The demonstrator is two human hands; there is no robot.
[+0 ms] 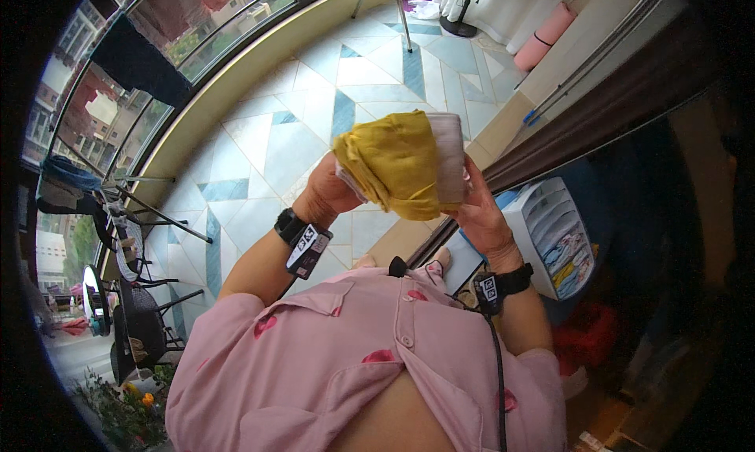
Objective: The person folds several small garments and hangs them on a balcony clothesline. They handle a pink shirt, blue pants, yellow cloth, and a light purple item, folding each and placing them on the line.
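Note:
Between my two hands I hold a small stack of folded cloth in front of my chest. Mustard-yellow fabric (395, 160) makes up its left and middle part. Pale pinkish-grey folded fabric (450, 151) shows along its right side. My left hand (336, 186) grips the left edge, its fingers hidden behind the cloth. My right hand (481, 213) grips the lower right edge, with the thumb up along the side. Both wrists carry black straps with small marked devices. Whether the stack is one garment or several cannot be told.
Right of me, beyond the sliding-door track (439, 236), stands a white organizer (534, 216) with folded clothes. Laundry racks with dark trousers (138, 62) line the window at left. A black chair (138, 328), a plant (127, 410), a fan base (459, 27) and a rolled pink mat (545, 36) surround the tiled floor.

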